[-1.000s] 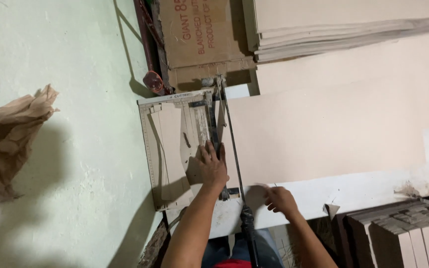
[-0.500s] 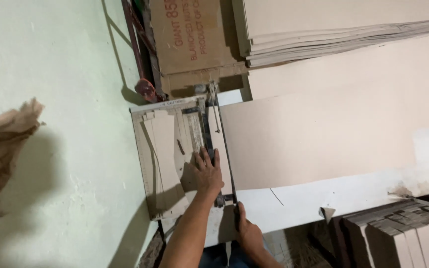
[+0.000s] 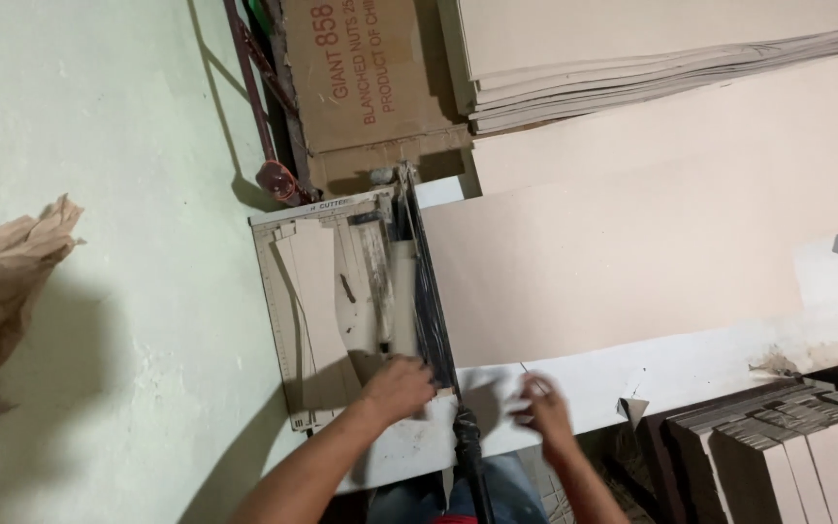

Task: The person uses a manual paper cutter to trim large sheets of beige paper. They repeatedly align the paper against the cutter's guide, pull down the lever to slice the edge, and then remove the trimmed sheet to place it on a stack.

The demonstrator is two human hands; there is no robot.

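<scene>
A paper cutter [image 3: 307, 320] lies on the white table with its dark blade arm [image 3: 429, 311] down flat. A narrow pale cardboard strip [image 3: 402, 291] lies along the blade's left side. My left hand [image 3: 395, 388] is at the cutter's near end, fingers curled over the end of that strip. My right hand [image 3: 540, 408] is blurred, fingers apart, by the near left corner of the large tan cardboard sheet [image 3: 632, 262], right of the blade handle [image 3: 467, 446]. It holds nothing I can see.
Cut tan pieces [image 3: 317, 291] lie on the cutter bed. A stack of sheets [image 3: 652, 68] and a brown carton [image 3: 370, 68] stand at the back. Bundled cut cardboard [image 3: 788, 446] sits at the lower right, and crumpled brown paper [image 3: 2, 291] on the floor at the left.
My right hand has let go of the blade handle and moved right to the sheet's corner. My left hand has slid from the middle of the cutter to its near end.
</scene>
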